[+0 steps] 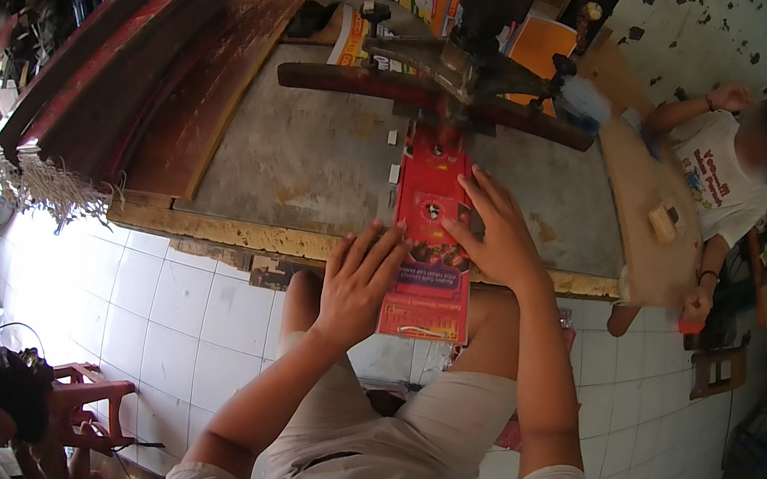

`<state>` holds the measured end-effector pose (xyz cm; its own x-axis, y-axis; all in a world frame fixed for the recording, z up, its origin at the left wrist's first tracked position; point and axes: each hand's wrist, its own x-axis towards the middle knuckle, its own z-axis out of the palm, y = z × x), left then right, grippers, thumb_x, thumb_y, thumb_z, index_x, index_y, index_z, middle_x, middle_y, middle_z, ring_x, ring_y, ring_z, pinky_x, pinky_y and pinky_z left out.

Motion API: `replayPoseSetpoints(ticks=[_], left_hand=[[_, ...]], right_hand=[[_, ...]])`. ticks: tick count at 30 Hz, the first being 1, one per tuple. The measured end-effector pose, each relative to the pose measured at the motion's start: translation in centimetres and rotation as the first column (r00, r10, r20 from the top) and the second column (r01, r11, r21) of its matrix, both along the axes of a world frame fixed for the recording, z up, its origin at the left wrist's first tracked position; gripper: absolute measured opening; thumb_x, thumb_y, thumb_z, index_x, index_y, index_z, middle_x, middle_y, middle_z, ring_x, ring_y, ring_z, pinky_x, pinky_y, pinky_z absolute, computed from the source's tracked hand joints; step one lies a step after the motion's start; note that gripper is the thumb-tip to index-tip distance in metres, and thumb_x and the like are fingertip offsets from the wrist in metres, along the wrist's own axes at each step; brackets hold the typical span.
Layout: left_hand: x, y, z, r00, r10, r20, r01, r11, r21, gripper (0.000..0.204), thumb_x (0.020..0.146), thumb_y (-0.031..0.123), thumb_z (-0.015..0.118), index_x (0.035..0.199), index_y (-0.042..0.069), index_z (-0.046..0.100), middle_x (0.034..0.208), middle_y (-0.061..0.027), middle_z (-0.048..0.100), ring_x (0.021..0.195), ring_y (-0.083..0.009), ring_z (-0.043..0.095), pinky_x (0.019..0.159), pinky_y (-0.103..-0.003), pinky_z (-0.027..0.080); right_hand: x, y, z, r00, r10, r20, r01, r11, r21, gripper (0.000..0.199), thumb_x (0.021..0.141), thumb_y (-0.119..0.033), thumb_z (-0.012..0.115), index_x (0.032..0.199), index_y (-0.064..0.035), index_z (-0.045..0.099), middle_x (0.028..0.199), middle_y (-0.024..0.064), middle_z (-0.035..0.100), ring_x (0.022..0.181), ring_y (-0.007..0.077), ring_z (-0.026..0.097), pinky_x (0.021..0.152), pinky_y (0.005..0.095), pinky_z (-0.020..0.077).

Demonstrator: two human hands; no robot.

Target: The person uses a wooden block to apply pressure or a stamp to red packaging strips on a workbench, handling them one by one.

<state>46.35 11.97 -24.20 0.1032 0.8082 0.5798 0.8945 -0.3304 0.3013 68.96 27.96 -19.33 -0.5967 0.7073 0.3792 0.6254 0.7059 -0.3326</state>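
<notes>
Two bare hands flank one long, red printed strip (425,257) on a grey tabletop (296,154). The left hand (359,279) lies flat at the strip's left edge, fingers nearly together; the right hand (499,230) touches its right side, thumb and fingers spread apart. Neither is clamped on anything. Ahead of both hands, the strip's far end reaches the foot of a dark metal machine (456,67); closer than the hands, its near end hangs past the tabletop's front edge. The work looks partway: far end seemingly positioned, near end not on the tabletop. Any finished cut or mark cannot be told.
</notes>
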Motion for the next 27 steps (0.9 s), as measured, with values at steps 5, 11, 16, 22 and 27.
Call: replayPoseSetpoints(ticks=[5,11,16,22,27], left_hand=[[0.13,0.28,-0.64,1.0,0.024,-0.007,-0.024,1.0,0.019,0.058,0.095,0.013,0.063,0.152,0.008,0.06,0.166,-0.011,0.056,0.157,-0.0348,0.048,0.127,-0.056,0.031],[0.14,0.48,-0.3,0.999,0.029,-0.017,-0.029,1.0,0.01,0.059,0.093,0.01,0.062,0.152,0.008,0.061,0.166,-0.0091,0.057,0.156,-0.0328,0.049,0.127,-0.052,0.03],[0.17,0.49,-0.13,0.999,0.041,-0.013,-0.041,0.999,0.014,0.062,0.091,0.006,0.061,0.153,0.01,0.06,0.167,-0.0075,0.057,0.156,-0.0311,0.049,0.128,-0.05,0.029],[0.28,0.51,-0.08,0.999,0.043,0.001,-0.043,0.999,0.005,0.064,0.09,0.004,0.061,0.154,0.011,0.06,0.167,-0.007,0.056,0.155,-0.0305,0.049,0.127,-0.05,0.029],[0.36,0.54,0.03,0.999,0.048,-0.002,-0.048,0.999,0.014,0.064,0.091,0.003,0.061,0.154,0.011,0.06,0.167,-0.0066,0.056,0.156,-0.0301,0.049,0.127,-0.05,0.028]], right_hand=[[0.01,-0.16,-0.17,1.0,0.015,-0.008,-0.014,1.0,0.018,0.076,0.103,-0.049,0.076,0.157,0.0004,0.058,0.169,0.0251,0.05,0.159,0.0426,0.044,0.129,0.0533,0.037],[0.06,-0.13,-0.02,1.0,-0.005,-0.008,0.006,1.0,0.017,0.077,0.102,-0.05,0.076,0.157,0.0002,0.058,0.169,0.024,0.05,0.159,0.0407,0.044,0.13,0.0533,0.0356],[-0.09,-0.03,-0.09,1.0,-0.013,-0.008,0.013,1.0,0.017,0.077,0.102,-0.051,0.076,0.158,-0.0007,0.058,0.169,0.0232,0.05,0.16,0.0401,0.044,0.131,0.0527,0.0353],[-0.2,-0.12,0.19,1.0,-0.027,0.003,0.027,1.0,-0.008,0.077,0.103,-0.052,0.075,0.158,-0.0015,0.058,0.17,0.0217,0.05,0.16,0.039,0.044,0.131,0.052,0.0353],[-0.18,-0.16,0.26,0.999,-0.036,-0.013,0.036,0.999,-0.038,0.078,0.102,-0.052,0.076,0.159,-0.0018,0.058,0.17,0.0207,0.05,0.161,0.0377,0.043,0.131,0.0522,0.0351]])
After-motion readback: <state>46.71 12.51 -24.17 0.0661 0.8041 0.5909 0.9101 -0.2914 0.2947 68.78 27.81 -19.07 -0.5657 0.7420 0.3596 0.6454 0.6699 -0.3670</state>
